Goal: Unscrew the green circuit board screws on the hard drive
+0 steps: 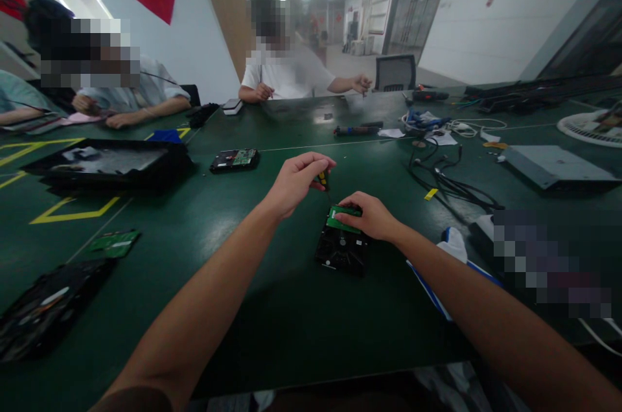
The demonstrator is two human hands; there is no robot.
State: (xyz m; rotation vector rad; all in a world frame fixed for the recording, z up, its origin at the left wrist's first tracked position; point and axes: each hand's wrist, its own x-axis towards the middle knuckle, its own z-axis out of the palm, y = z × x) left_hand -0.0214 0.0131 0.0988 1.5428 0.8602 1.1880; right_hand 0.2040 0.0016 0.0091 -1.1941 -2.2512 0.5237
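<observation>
A black hard drive [343, 255] lies on the green tabletop in front of me, with a green circuit board [335, 220] at its far end. My right hand [373, 215] grips that far end, thumb across the board and fingers bent around the far edge. Just above and to the left, my left hand [300, 184] is closed on a small screwdriver [322, 180] with a yellow and black handle. Its thin shaft points down toward the drive's far edge; whether the tip touches a screw cannot be made out.
Another hard drive [235, 160] lies farther left, beyond a loose green board [114, 243] and an opened black drive [43, 308]. Black trays [116, 166] stand left. At right are cables [440, 172] and a grey metal box [558, 166]. A person [296, 72] sits opposite; others sit left.
</observation>
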